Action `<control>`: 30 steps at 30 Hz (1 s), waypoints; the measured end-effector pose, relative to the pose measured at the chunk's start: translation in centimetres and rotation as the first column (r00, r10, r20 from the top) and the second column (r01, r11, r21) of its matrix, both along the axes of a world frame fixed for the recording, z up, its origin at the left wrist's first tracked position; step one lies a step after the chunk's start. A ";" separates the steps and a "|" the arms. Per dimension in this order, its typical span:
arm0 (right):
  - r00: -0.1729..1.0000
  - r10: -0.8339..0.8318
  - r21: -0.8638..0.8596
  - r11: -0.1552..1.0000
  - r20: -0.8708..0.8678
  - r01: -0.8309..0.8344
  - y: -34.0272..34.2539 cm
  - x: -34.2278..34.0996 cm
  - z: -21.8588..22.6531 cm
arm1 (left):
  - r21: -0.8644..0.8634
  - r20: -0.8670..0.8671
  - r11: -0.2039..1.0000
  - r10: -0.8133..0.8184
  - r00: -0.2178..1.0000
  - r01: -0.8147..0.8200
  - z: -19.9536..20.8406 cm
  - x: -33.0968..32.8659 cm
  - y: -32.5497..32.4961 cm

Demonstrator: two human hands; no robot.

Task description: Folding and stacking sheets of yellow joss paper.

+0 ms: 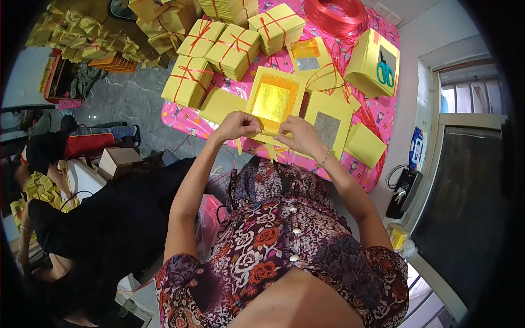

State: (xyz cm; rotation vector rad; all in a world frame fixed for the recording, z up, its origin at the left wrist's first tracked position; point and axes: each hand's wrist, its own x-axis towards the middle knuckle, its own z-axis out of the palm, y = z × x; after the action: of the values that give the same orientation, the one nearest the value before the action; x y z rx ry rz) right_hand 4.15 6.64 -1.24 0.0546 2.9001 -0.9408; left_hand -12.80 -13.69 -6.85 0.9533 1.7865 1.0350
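In front of me on the table lies a sheet of yellow joss paper point(275, 98) with a shiny gold square ringed in orange. My left hand point(239, 126) pinches its near left corner, thumb and fingers closed together. At its near right corner my right hand point(301, 135) has bent fingers closed on the edge; the fingertips are partly hidden. Under and beside it lie more yellow sheets point(223, 105), one with a silver square point(326, 129) to the right of my right hand. Narrow yellow paper strips point(272, 152) stick out toward me below the hands.
Yellow paper bundles point(188, 82) tied with red ribbon stand at the far left of the pink-covered table point(183, 120). Green-handled scissors point(385, 74) rest on a yellow stack at right. A red ribbon coil point(334, 19) lies behind. Other people point(109, 218) work at left.
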 end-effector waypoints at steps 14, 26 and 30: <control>0.978 -0.200 -0.149 0.971 -0.061 0.189 -0.9 0.7 -2.2 | -0.029 0.011 0.996 -0.088 0.996 0.088 0.4 -1.0 0.7; 0.965 -0.241 -0.141 0.964 -0.102 0.226 -1.4 0.7 -2.6 | -0.066 -0.006 0.995 -0.071 0.997 0.070 1.5 -0.7 0.8; 0.974 -0.147 -0.033 0.989 -0.172 0.144 -1.9 1.1 -1.2 | -0.079 -0.031 0.994 -0.079 0.996 0.076 1.4 -0.6 0.6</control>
State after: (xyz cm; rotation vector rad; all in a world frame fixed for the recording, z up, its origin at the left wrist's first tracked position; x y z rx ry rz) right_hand 5.27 4.76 -2.45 0.1962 3.0815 -1.0478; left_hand -13.37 -13.12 -5.48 0.9901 1.7902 0.8988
